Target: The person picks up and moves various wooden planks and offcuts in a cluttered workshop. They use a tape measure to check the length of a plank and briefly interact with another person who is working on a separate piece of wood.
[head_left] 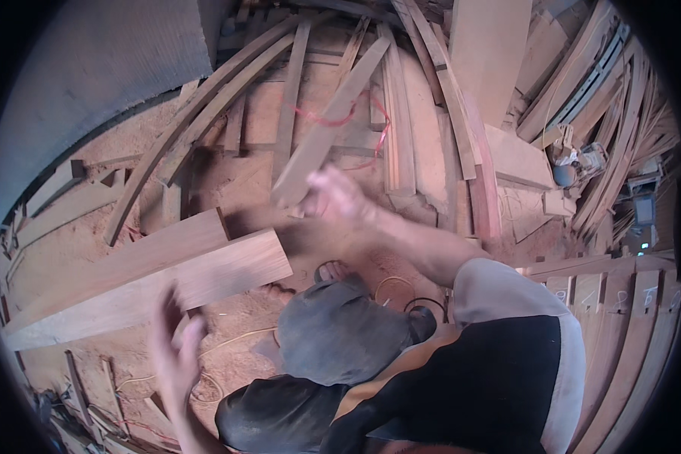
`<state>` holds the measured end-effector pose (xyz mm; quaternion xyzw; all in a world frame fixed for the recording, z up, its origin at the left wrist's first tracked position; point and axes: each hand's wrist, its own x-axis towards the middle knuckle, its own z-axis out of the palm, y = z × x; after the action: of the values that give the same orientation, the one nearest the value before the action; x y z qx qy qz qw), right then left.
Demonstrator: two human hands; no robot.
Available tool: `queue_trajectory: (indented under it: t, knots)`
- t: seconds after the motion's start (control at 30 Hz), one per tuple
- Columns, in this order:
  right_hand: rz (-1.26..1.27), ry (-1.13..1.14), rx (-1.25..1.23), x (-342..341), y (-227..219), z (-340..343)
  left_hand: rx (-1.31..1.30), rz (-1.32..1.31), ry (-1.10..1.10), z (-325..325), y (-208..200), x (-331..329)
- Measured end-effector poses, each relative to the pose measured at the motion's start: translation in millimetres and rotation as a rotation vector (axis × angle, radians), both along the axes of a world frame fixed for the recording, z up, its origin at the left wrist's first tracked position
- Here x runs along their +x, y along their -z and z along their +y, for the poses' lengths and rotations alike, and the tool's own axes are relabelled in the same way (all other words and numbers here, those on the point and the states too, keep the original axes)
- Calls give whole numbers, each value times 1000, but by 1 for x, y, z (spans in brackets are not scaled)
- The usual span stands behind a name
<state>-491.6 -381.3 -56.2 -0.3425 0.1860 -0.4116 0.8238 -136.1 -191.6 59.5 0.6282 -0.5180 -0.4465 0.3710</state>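
Observation:
A long, narrow wooden plank (333, 121) slants away from me, its near end pointing at my legs. My right hand (339, 200) is at that near end, thumb over the edge and fingers curled at its side; motion blurs the grip somewhat. My left hand (178, 348) hangs in front of a thick, pale wooden beam (204, 268), thumb and fingers apart, with nothing in it. Behind that beam lies a second, browner beam (151, 246), partly covered by it.
Curved wooden pieces (204, 98) lean at the far left beside a large grey panel (106, 83). A red strap (329, 121) crosses the planks ahead. Stacked boards (617, 325) stand at right. Sawdust and a yellow cord (238, 338) cover the ground near my feet.

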Motion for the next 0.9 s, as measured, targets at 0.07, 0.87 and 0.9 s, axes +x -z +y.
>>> queue_trajectory:
  t: [0.07, 0.87, 0.9]
  knots:
    - [-62, 38, 102, 53, -10, 45, -47, -67, 127, -60, 6, -45]
    - [918, -85, -1965, 137, -14, -54, 261, -217, -654, 244, 93, 210]
    - [863, -124, -2024, 151, -22, -44, 351, -340, -788, 268, 107, 205]
